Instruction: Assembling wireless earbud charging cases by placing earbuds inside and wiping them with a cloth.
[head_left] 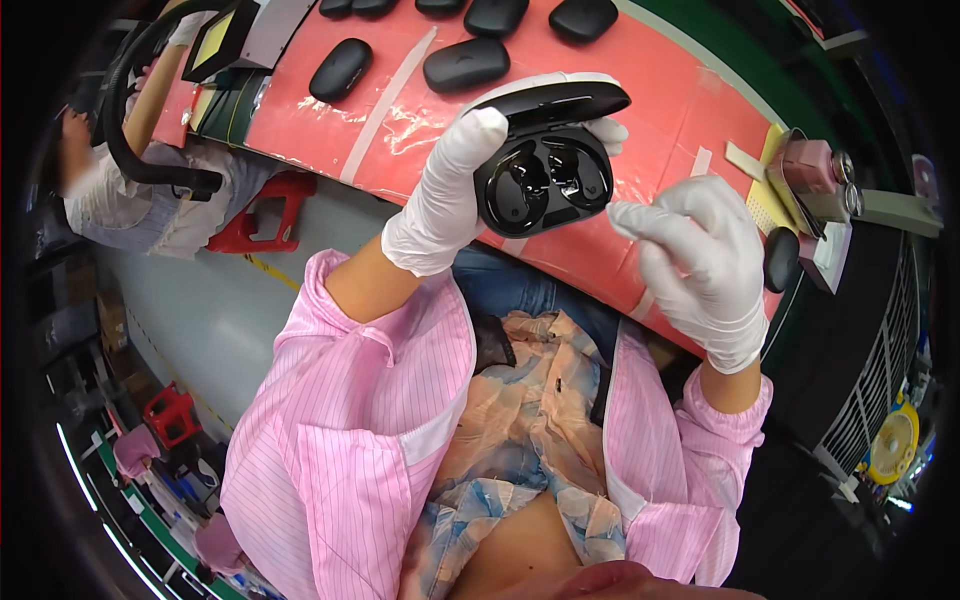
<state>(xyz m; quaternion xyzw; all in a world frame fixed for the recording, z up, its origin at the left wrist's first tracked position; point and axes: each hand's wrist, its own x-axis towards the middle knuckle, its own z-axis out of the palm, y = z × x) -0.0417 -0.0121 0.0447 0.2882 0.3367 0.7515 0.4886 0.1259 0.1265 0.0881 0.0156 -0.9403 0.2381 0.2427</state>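
Black oval plastic-looking earbud case [556,222] over red-sheeted table [305,125] | done: 2 glossy black earbuds [525,178] in wells; left: lid not shut | white-gloved left hand [440,190]: clamped on case | white-gloved right hand [708,255]: fingers curled at case edge, hold can't tell | count: 1 open case, 7 closed black rounded cases [466,65] visible beyond
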